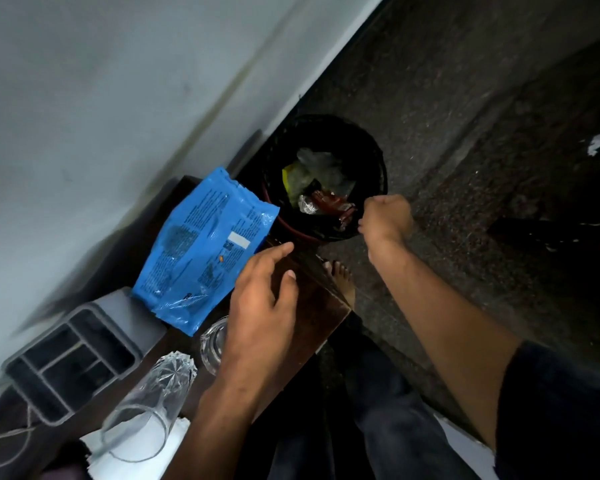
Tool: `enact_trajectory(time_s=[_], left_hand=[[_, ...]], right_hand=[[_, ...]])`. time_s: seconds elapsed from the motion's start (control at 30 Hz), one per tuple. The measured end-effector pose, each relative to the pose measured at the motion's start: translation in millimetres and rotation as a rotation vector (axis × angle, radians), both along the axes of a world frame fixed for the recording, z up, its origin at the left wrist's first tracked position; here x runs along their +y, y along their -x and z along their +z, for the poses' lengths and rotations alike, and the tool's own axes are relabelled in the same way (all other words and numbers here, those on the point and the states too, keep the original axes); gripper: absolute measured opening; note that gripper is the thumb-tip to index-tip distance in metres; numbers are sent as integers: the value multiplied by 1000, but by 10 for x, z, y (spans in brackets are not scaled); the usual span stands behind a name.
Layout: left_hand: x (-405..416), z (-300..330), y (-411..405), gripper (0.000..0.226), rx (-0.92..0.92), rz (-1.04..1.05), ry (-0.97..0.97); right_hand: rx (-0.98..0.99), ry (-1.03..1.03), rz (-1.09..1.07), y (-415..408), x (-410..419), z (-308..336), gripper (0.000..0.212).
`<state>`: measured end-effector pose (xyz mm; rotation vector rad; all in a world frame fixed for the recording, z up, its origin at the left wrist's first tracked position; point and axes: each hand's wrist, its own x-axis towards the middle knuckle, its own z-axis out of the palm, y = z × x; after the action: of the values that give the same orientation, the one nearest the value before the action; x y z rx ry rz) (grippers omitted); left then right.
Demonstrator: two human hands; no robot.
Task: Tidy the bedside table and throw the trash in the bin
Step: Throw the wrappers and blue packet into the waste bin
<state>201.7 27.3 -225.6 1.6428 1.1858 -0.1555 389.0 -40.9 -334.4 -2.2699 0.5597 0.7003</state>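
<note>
Already, wrappers are seen in the bin (378, 161) at one o'clock; the right hand (387, 216) is clenched, the left hand (257, 306) released beside a blue packet (201, 247) left on the worktop (312, 306).

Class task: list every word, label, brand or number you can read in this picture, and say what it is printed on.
Nothing can be read.
Blue snack bag: blocks of dark print and a white patch, too small and blurred.
Wrappers in the black bin: no legible text.
Glasses, grey organiser: no print visible.
</note>
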Motion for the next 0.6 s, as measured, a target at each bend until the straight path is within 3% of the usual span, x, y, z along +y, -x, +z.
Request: enact_trajectory(time_s=[0.17,0.33,0.5,0.6], left_hand=[[45,67,132,36,-7,113,-69],[65,68,210,38,-21,262,-64],[22,30,260,39,-36,286,-42],[7,-12,276,37,-34,300,-46]], right_hand=[[50,-300,294,196,380,278,26],[-85,-422,549,250,624,514,12],[38,-323,786,320,736,407,51],[53,-274,945,506,791,342,60]])
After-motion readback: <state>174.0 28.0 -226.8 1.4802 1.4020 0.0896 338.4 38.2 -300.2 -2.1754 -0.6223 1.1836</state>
